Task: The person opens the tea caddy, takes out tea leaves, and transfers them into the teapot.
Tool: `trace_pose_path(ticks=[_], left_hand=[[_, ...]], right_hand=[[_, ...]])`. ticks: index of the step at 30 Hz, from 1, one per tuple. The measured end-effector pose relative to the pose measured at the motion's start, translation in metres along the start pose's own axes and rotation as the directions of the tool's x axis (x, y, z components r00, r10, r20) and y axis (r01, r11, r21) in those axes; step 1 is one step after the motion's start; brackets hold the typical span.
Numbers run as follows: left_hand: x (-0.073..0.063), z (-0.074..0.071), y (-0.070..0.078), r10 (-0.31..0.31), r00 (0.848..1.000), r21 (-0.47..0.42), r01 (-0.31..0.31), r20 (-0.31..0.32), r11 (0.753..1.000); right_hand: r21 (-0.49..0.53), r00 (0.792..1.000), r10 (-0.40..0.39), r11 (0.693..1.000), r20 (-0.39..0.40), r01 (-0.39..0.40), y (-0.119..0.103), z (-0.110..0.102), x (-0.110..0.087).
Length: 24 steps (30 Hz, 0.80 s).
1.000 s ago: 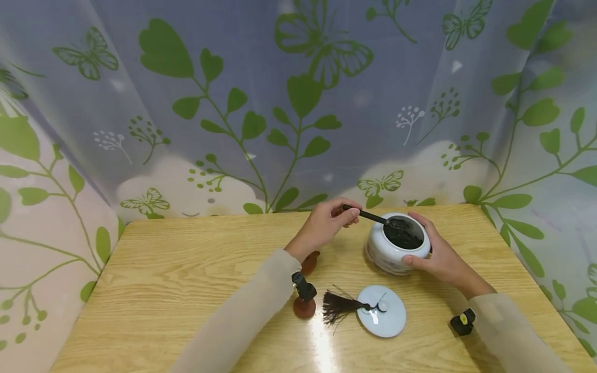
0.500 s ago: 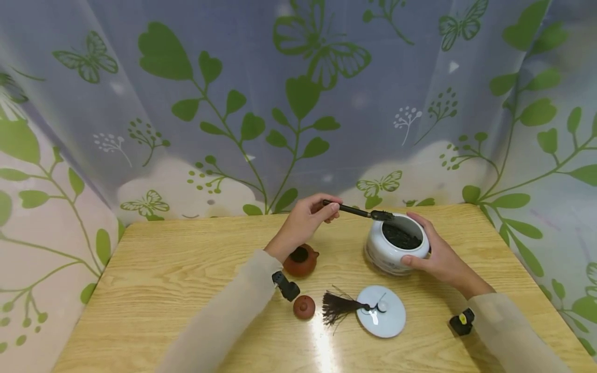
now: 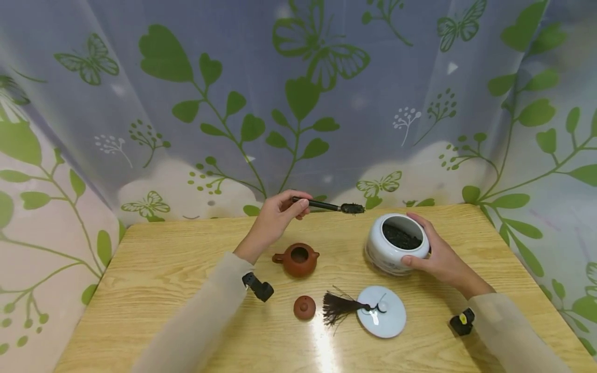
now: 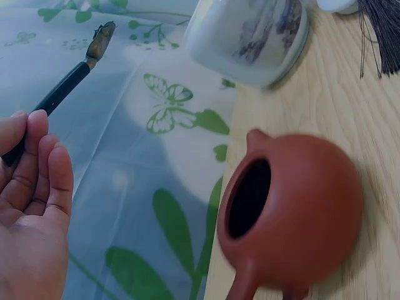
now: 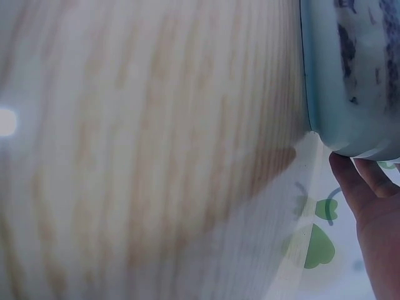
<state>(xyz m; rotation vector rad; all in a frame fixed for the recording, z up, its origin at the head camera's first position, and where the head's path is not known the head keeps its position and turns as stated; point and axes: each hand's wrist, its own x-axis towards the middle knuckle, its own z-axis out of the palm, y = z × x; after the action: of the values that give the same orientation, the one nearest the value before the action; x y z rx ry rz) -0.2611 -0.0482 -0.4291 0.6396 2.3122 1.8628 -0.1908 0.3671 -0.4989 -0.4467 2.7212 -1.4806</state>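
Left hand [image 3: 275,215] pinches the scoop [image 3: 322,205] by its handle; the head, heaped with dark flakes [image 3: 355,208], is in the air near the desk's [image 3: 186,269] far edge, to the left of the jar. Right hand [image 3: 440,256] grasps the white jar [image 3: 387,255], thumb on its near side, more dark flakes inside. Teapot [image 3: 305,268] stands uncovered left of the jar, its red lid [image 3: 304,307] nearer the person; white lid [image 3: 387,318] with brown tassel [image 3: 339,306] lies right of that.

White glare streak on table [image 3: 163,269]; right wrist view blurry.
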Motion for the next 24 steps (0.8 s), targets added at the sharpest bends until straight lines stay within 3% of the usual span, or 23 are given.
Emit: trace_pose_path(ticks=[9, 24], left_hand=[[-0.019, -0.031, -0.002, -0.033, 0.998, 0.029, 0.035, -0.055, 0.999], [-0.050, -0.065, -0.016, -0.067, 0.995, 0.077, 0.073, -0.080, 0.994]], right_hand=[[0.006, 1.000, 0.017, 1.000, 0.009, -0.018, -0.002, 0.000, 0.001], [0.003, 1.000, 0.014, 1.000, 0.001, -0.014, -0.001, 0.000, 0.000]])
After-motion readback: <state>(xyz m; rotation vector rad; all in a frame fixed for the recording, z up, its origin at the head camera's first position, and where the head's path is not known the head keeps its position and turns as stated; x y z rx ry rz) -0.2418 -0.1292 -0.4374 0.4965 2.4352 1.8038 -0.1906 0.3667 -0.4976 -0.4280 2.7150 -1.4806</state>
